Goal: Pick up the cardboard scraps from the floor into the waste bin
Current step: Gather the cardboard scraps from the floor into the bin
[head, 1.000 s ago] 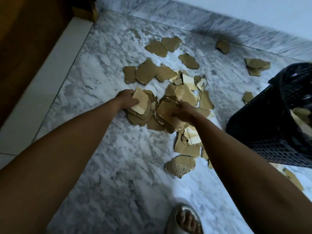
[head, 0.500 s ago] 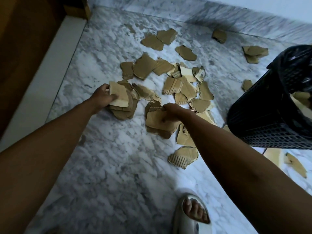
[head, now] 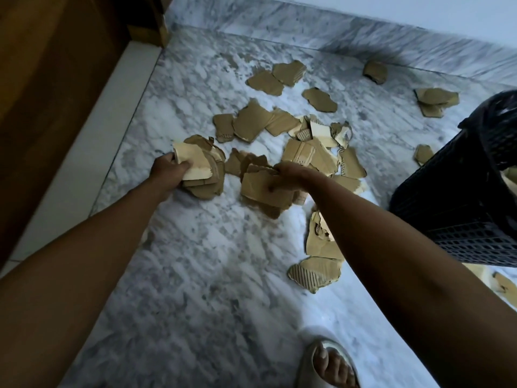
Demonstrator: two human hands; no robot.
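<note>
- Head view: left hand (head: 167,170) clamped on a stack of cardboard scraps (head: 205,170), fingers curled over the pale top piece, stack jutting right of the hand, nearer the left edge of the marble floor (head: 195,275).
- Right hand (head: 288,179) gripping a second bundle of scraps (head: 264,193), thumb pressed on its upper face, bundle hanging left of and below the hand.
- Whether either bundle touches the floor: cannot tell.
- Loose scraps (head: 307,144) spread over the floor just beyond both hands, toward the far edge; further pieces near the far skirting (head: 375,71) and toward the far right corner (head: 435,99).
- More scraps beneath the right forearm, including a ribbed piece (head: 314,273) toward the near edge.
- Black perforated waste bin (head: 461,208) at the right edge of the floor, well right of both hands, tilted, pale cardboard visible inside its mouth.
- Sandalled foot (head: 330,365) at the near edge.
- Wooden door (head: 56,79) and pale threshold strip along the left edge.
</note>
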